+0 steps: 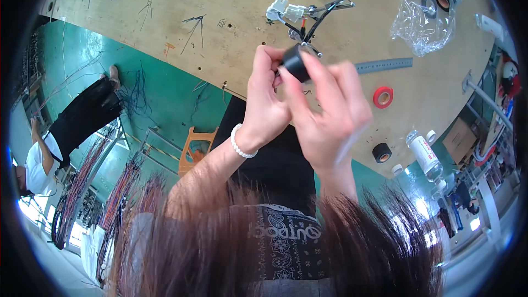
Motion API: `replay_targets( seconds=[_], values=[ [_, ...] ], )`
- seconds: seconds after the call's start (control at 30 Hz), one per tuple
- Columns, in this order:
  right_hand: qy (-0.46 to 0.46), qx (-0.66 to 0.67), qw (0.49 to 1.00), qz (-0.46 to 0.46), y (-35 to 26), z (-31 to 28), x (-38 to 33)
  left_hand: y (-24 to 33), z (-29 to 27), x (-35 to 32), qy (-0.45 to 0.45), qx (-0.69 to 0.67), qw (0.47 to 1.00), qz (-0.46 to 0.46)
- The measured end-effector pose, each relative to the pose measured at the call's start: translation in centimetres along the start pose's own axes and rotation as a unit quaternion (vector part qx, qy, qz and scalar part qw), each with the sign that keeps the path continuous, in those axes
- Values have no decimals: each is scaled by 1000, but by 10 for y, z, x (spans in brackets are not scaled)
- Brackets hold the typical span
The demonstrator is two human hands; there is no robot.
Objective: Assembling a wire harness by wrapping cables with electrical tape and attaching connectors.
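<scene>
Between thumb and fingers of my right hand [333, 107] is a roll of black tape [295, 62], held up against the wires. My left hand [267, 91], with a white beaded bracelet [242, 142] at the wrist, is closed right beside the roll on the near end of a wire harness [314, 25]. Its fingertips are partly hidden behind the roll. From there the dark wires fan out away from me to white connectors [286, 10], held up on metal fixture pegs on the wooden board.
A steel ruler [385, 65], a red tape roll [383, 97] and another black tape roll [381, 153] lie to the right. Behind them sits a clear plastic bag [426, 19] with black rolls. A bottle [424, 155] stands near the right edge. Another person [82, 121] is at far left.
</scene>
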State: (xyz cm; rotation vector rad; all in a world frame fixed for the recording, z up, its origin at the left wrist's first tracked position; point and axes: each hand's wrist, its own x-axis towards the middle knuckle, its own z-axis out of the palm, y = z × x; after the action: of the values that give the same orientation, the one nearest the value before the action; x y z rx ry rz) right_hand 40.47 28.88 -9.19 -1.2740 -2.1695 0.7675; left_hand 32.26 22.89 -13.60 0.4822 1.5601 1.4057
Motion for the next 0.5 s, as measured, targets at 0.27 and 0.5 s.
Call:
replay_targets(
  seconds=[0.27, 0.5],
  values=[
    [79, 98, 984, 125, 5, 2, -9, 5, 13, 16, 150, -101, 982, -54],
    [14, 596, 742, 307, 64, 84, -28, 13, 18, 23, 145, -134, 971, -137]
  ],
)
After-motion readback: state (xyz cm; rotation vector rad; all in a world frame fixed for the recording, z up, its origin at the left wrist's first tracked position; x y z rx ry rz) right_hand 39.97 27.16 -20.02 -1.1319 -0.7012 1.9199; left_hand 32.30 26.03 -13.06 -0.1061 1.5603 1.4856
